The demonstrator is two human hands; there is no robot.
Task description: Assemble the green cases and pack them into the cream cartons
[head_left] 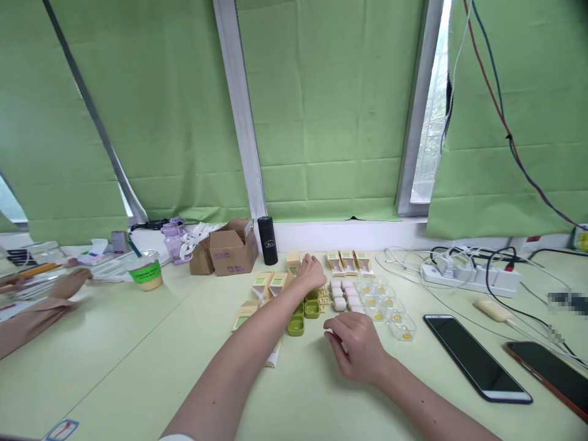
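My left hand point(313, 273) reaches across to the back of a group of small items, beside a small cream box point(293, 260). Its fingers are bent downward, and what they hold, if anything, is hidden. Under that wrist are small olive-green square trays point(296, 326) and small yellowish pieces point(323, 300). My right hand point(356, 345) hovers nearer me, fingers loosely curled and thumb apart, with nothing visible in it. Just beyond it are white rounded blocks point(340, 304) and clear plastic cups with yellow centres point(378, 313).
Open cream cartons stand left point(261, 285) and behind point(350, 262). Along the back are a cardboard box point(234, 248) and black bottle point(267, 241). A drink cup point(146, 271) and another person's hand point(71, 283) are left. Phones point(475, 358) and a cabled power strip point(471, 278) lie right.
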